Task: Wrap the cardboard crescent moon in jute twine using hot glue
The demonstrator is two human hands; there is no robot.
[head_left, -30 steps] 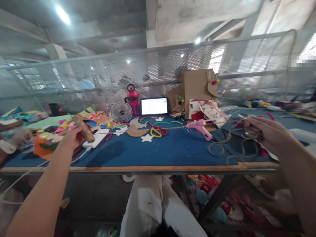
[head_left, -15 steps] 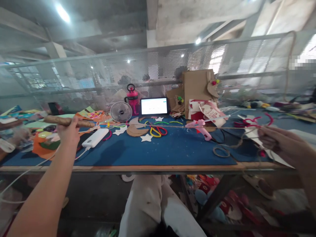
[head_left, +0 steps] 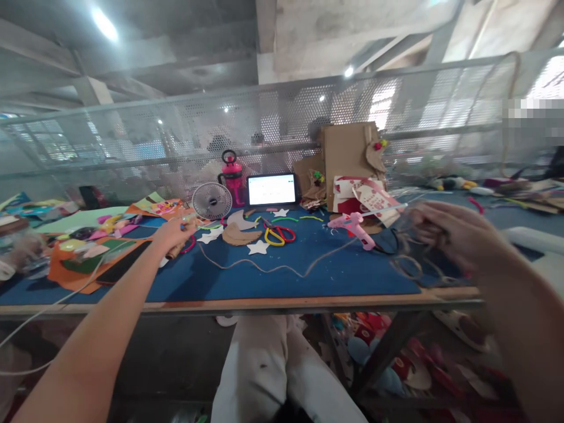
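Observation:
My left hand [head_left: 170, 235] is closed around a brown rolled stick [head_left: 175, 251], whose end shows below the fingers; most of it is hidden. A length of twine [head_left: 264, 271] sags in waves across the blue mat from near that hand toward the right. On the other side, my right hand [head_left: 449, 232], somewhat blurred, has its fingers pinched on the twine, with loose loops hanging below. Left of the right hand lies a pink glue gun [head_left: 352, 226]. Between the hands are scissors [head_left: 282, 234] with red and yellow handles, a cardboard crescent [head_left: 240, 234] and a white star [head_left: 258, 247].
A small fan [head_left: 212, 200], a pink bottle [head_left: 232, 179] and a lit tablet [head_left: 271, 190] stand along the back. Cardboard sheets [head_left: 350, 155] lean behind the glue gun. Orange craft paper [head_left: 66, 273] and a dark flat object [head_left: 126, 264] lie at left. A cable crosses the left edge.
My left hand has moved right and toward the mat with the brown stick, now turned. The twine, taut between both hands before, has gone slack onto the mat. My right hand has shifted left.

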